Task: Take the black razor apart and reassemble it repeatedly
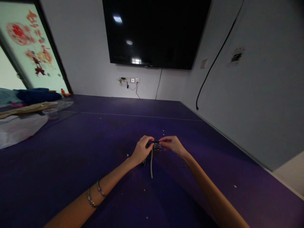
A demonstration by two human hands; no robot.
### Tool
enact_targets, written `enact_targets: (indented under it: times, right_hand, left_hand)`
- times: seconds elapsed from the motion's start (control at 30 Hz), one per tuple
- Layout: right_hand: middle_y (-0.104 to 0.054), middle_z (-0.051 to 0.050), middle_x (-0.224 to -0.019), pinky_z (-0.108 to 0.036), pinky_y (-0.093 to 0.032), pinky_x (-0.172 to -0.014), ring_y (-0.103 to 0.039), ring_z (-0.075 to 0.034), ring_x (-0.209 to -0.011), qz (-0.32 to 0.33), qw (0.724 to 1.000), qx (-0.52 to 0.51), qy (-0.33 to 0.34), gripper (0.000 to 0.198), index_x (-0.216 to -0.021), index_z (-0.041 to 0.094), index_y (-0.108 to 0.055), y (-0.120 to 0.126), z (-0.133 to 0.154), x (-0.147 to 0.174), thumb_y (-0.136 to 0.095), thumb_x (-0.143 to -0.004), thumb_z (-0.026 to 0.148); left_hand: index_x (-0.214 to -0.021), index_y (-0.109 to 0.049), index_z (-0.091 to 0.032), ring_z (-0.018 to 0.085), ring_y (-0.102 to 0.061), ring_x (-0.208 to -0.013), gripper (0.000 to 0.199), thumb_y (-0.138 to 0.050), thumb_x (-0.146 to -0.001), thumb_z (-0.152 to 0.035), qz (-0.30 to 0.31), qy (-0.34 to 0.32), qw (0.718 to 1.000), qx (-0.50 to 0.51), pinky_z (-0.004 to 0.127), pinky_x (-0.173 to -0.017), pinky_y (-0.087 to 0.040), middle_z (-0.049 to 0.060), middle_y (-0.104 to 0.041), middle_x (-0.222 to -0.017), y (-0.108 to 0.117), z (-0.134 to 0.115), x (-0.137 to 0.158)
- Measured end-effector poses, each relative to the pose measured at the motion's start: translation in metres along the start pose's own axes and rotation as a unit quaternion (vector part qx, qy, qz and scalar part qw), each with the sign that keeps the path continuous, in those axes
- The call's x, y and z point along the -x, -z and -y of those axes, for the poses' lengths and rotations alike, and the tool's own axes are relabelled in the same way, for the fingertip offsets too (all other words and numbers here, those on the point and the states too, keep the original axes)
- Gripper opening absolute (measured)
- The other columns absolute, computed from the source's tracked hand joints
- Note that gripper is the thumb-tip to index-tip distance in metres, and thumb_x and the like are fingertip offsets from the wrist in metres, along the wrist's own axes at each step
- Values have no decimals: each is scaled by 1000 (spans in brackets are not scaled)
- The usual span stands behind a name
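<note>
My left hand (142, 149) and my right hand (173, 145) meet near the middle of the purple surface, fingers pinched. Between their fingertips is a thin black piece (156, 142), gripped at both ends; its kind is too small to make out. Just below it shows a small dark block with lighter marks (157, 147), and I cannot tell whether the two are joined. A pale grey cable-like strip (151, 166) runs down from beside my left fingers toward me. Part of a dark item (144, 162) shows behind my left hand, mostly hidden.
White scraps (235, 186) dot the purple surface (95, 177). At the left lie a clear plastic bag (26, 128) and dark blue cloth (38, 95). Ahead, a television (156, 31) hangs above wall sockets (132, 80). A black cable (215, 61) dangles along the right wall.
</note>
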State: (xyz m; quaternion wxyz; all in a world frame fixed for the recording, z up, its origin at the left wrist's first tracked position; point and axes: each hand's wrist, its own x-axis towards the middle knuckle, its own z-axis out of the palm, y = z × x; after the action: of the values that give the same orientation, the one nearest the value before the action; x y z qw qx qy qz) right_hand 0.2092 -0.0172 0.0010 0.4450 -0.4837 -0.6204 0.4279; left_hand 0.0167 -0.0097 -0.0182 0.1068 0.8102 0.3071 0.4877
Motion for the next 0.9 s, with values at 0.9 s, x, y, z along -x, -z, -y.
enact_targets:
  times: [0.9]
  right_hand:
    - [-66, -3, -66, -17, -46, -37, -57, -10, -49, -119, 983, 137, -24, 16, -74, 14, -70, -9, -63, -19, -57, -66, 14]
  left_hand:
    - [-114, -52, -17, 27, -50, -115, 44, -62, -71, -22, 284, -36, 944, -162, 45, -98, -34, 13, -59, -117, -34, 42, -17]
